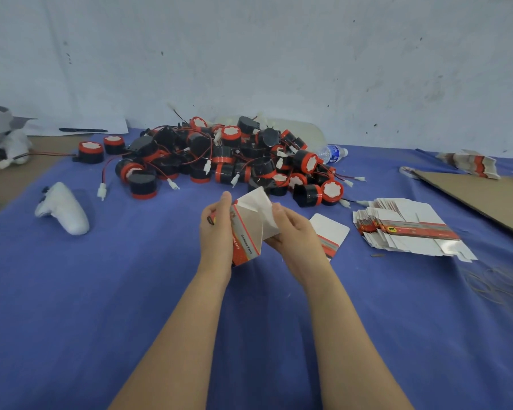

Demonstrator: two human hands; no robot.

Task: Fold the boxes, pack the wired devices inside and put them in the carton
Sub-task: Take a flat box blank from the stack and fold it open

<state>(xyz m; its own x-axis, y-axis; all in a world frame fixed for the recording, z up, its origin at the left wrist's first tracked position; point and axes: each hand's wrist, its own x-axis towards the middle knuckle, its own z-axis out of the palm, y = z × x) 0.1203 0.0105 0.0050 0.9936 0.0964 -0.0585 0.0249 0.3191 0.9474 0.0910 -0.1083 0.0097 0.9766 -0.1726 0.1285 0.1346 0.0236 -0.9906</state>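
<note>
- A person's left hand (215, 229) and right hand (293, 232) hold a small red, white and silver printed cardboard box (246, 235) above a blue cloth (131, 291), in the middle of the view.
- The left grip is clenched round the box's left side, with the thumb up by the top edge.
- The right grip grasps the box from the right, its fingers curled against the white flaps, which stand open at the top.
- The box is tilted, with its lettered silver face turned toward the camera.
- Behind the hands lies a heap of black-and-red round wired devices (234, 155), their red and black leads and white plugs tangled together. A few of them sit apart at the heap's left edge.
- A single flat printed box blank (333, 229) lies on the cloth just beside the right hand.
- Farther right rests a fanned stack of flat box blanks (406, 229), and a second bundle of flat blanks (468, 164) lies well beyond it.
- A brown corrugated cardboard sheet (486, 196) lies at the right edge; whether it belongs to a carton cannot be told.
- A white handheld controller (64, 210) lies on the cloth at the left.
- A clear plastic water bottle (333, 152) lies on its side behind the heap, near the pale wall (279, 54).
</note>
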